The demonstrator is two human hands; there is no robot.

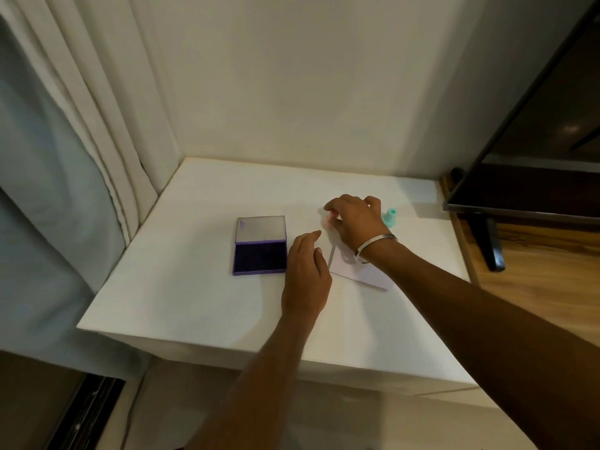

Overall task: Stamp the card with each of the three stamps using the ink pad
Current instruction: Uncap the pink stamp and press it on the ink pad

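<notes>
While our right hand (pixel 355 222) pinches the pink stamp (pixel 328 220) at frame centre, our left hand (pixel 306 274), open, steadies the card (pixel 367 272). We should ink it squarely on the open ink pad (pixel 260 257), left of centre.

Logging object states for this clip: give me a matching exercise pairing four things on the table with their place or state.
Things:
1. ink pad
2. teal stamp
3. pink stamp
4. card

States:
A. partly under the right wrist
B. standing alone, right of the right hand
C. lid open, left of the left hand
D. at the right hand's fingertips

Pairs: 1-C, 2-B, 3-D, 4-A
</notes>
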